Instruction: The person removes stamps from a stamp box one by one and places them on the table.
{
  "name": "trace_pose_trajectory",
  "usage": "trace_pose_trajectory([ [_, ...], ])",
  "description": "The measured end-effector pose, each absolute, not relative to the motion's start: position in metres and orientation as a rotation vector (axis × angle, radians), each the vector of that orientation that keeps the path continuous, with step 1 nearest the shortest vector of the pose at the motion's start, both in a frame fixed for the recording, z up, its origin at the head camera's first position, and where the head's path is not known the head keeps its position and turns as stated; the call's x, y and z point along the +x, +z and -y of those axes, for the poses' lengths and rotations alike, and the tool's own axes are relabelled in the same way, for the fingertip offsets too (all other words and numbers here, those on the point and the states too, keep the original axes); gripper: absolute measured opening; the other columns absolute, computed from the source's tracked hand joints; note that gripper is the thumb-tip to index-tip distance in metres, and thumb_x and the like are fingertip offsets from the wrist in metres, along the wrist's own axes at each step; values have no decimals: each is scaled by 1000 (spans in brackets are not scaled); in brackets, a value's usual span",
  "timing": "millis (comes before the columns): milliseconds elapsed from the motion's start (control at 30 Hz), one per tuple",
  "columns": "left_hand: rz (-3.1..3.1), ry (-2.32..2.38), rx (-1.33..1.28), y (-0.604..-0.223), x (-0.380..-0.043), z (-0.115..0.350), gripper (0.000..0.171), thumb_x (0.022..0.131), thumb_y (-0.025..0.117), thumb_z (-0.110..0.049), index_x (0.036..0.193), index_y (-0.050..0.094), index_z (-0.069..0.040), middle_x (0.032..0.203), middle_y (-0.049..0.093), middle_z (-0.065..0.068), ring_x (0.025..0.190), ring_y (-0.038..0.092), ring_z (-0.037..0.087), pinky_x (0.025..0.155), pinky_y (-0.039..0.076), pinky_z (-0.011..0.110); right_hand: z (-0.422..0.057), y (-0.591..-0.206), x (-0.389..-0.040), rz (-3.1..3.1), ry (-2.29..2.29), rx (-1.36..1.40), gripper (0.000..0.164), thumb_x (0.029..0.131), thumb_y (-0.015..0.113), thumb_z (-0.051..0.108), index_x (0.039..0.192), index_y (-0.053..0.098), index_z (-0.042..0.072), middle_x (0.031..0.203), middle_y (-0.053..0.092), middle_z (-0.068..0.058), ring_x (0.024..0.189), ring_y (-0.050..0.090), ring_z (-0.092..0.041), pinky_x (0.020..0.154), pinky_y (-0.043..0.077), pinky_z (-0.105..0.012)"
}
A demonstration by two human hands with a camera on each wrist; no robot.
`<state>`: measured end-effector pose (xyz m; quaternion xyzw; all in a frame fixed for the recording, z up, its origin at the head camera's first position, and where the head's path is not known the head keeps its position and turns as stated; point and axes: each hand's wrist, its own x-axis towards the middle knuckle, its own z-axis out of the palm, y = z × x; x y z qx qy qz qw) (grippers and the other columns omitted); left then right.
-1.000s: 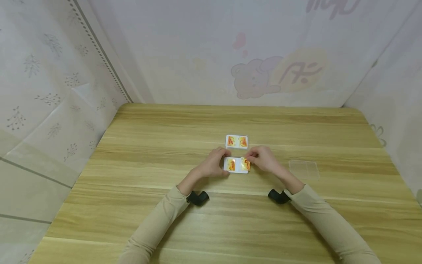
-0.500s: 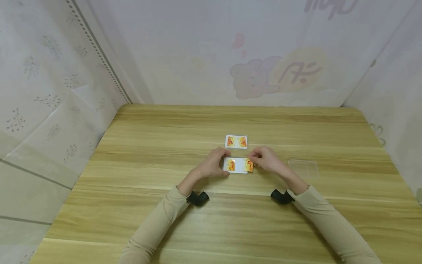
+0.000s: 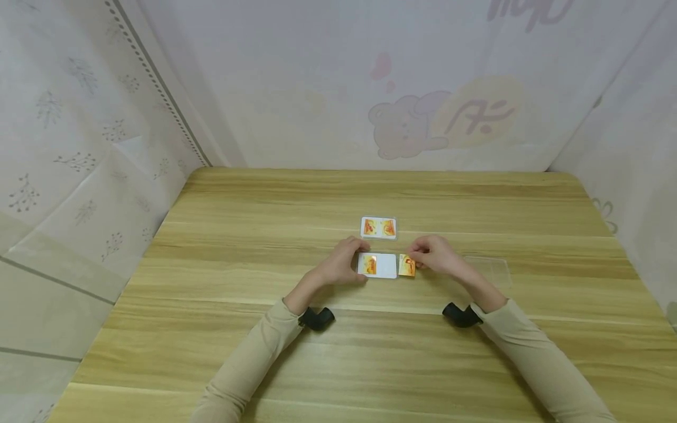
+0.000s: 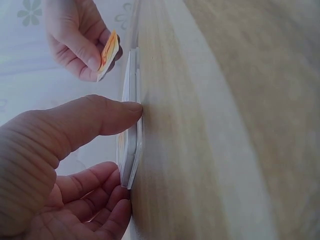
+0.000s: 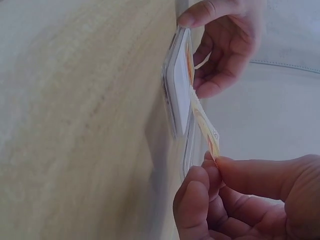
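My left hand (image 3: 338, 263) grips a clear plastic case (image 4: 131, 155) at its long edges, thumb on the near side and fingers on the far side. Inside lies a white card (image 3: 386, 267) with an orange picture (image 3: 369, 265) on its left half; the right half is bare white. Just off the case's right end, my right hand (image 3: 435, 255) pinches a small orange and yellow stamp (image 3: 406, 266) between thumb and fingertips. A toothed edge shows on this stamp (image 5: 205, 125) in the right wrist view, where it is tilted.
Behind the held case lies a similar case (image 3: 378, 228), bearing two orange pictures. To the right rests a clear plastic lid (image 3: 494, 271), partly behind the right forearm. The wooden table (image 3: 264, 235) meets a patterned curtain (image 3: 296, 106) at its back edge.
My right hand has drawn the stamp to the right, from over the white card's right half to beyond the case's end. The left hand has kept its place.
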<state>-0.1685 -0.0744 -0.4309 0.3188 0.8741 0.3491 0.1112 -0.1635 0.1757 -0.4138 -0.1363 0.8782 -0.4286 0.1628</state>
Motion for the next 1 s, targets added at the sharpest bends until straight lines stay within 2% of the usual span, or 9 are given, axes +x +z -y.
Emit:
trace_pose_trajectory([
  [1000,-2584,1015,958,-434,-170,74,58,66,81,-6,115,52,8,111,55,16,105,49,28,95,37,40,-217,-410,-157,-2562,-1225,-314,12,90,57,1,91,64,-8,74,62,-7,64,55,-16,55,48,-24],
])
